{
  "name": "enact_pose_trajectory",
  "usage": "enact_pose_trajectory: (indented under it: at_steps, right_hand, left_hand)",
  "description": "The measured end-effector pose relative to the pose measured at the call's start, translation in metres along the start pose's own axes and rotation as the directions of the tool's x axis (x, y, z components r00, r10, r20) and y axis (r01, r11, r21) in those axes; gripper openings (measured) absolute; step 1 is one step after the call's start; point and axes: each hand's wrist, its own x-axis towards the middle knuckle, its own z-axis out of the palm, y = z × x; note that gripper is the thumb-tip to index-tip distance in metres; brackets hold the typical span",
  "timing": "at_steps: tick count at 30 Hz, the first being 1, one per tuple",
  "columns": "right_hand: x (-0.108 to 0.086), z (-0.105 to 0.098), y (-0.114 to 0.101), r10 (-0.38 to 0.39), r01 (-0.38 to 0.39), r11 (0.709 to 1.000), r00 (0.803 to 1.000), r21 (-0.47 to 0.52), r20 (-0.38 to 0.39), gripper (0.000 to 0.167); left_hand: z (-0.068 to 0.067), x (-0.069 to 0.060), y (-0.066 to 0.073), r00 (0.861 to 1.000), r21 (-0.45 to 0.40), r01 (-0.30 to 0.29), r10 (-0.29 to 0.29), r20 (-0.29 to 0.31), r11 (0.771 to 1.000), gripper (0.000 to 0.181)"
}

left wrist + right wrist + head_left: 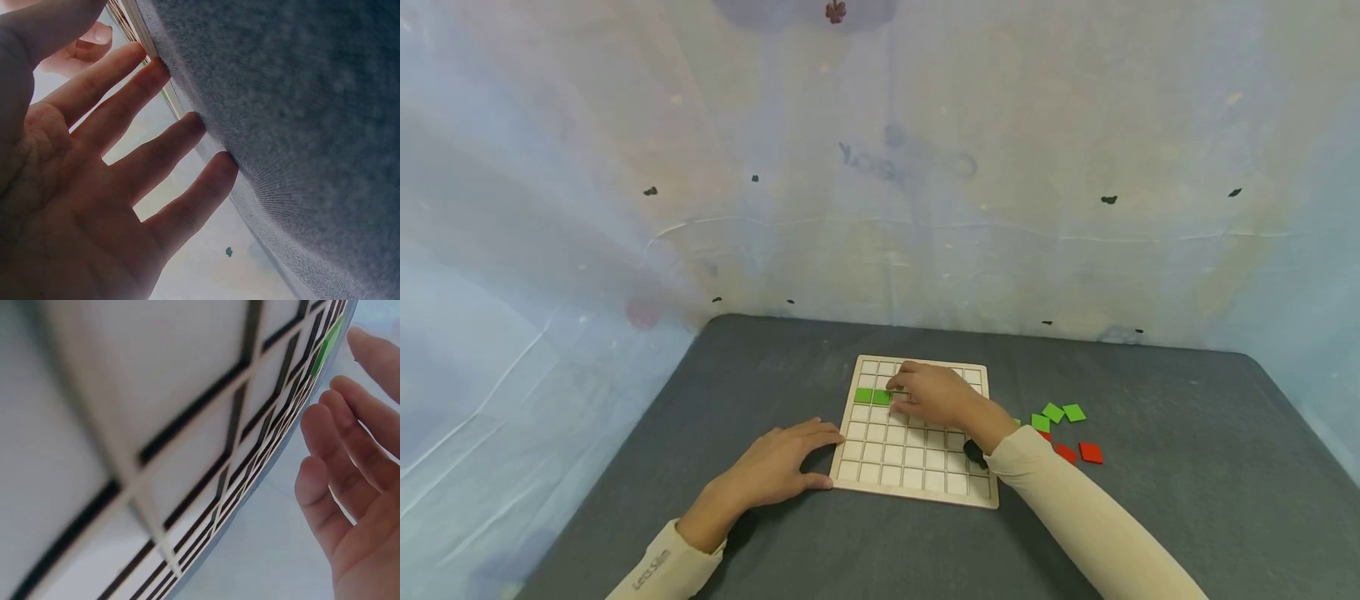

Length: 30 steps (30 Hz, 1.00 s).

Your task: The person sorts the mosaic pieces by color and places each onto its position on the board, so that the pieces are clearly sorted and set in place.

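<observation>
A wooden grid board (917, 497) lies on the dark table. Two green square tiles (881, 397) sit side by side in its cells at the left, in the second row or so from the far edge. Over the board, close to the right one of these tiles, hovers my right hand (936, 393). The right wrist view shows its fingers (322, 431) loosely bent, with nothing visible between them, and green (326, 350) on the grid beyond. My left hand (775, 462) rests at the board's left edge, fingers (156, 156) spread and fingertips against the table.
Right of the board lie several loose green tiles (1073, 412) and red tiles (1091, 452), some partly hidden by the right forearm. A black device (975, 453) sits at the right wrist. Pale sheeting (895, 275) surrounds the table (775, 358) at the back and sides.
</observation>
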Motion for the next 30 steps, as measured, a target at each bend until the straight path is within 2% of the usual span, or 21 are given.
enact_pose_trajectory:
  at_steps: [5, 14, 20, 26, 30]
  right_hand:
    - [-0.008, 0.000, 0.003, 0.002, -0.002, 1.000, 1.000, -0.002, 0.003, 0.036]
    - [-0.024, 0.001, 0.004, -0.043, 0.043, 0.999, 0.999, 0.005, -0.027, 0.034]
    - [-0.035, -0.004, 0.003, -0.052, 0.050, 0.998, 0.997, -0.030, -0.056, 0.034]
    - [-0.053, 0.001, 0.017, -0.085, 0.077, 0.993, 0.992, -0.085, -0.096, 0.031]
    - [-0.064, 0.000, 0.026, -0.092, 0.084, 0.993, 0.990, -0.082, -0.105, 0.029]
  left_hand:
    - [-0.001, 0.000, 0.000, 1.000, -0.004, 0.001, -0.001, 0.003, 1.000, 0.062]
    - [-0.001, 0.000, 0.001, 1.000, -0.010, 0.013, -0.013, 0.016, 1.000, 0.062]
    - [-0.001, 0.001, 0.002, 1.000, -0.010, -0.006, 0.006, 0.005, 1.000, 0.062]
    - [-0.002, 0.001, 0.001, 1.000, -0.003, -0.024, 0.024, -0.001, 1.000, 0.063]
    - [-0.002, 0.001, 0.001, 1.000, -0.004, -0.014, 0.014, 0.003, 1.000, 0.064]
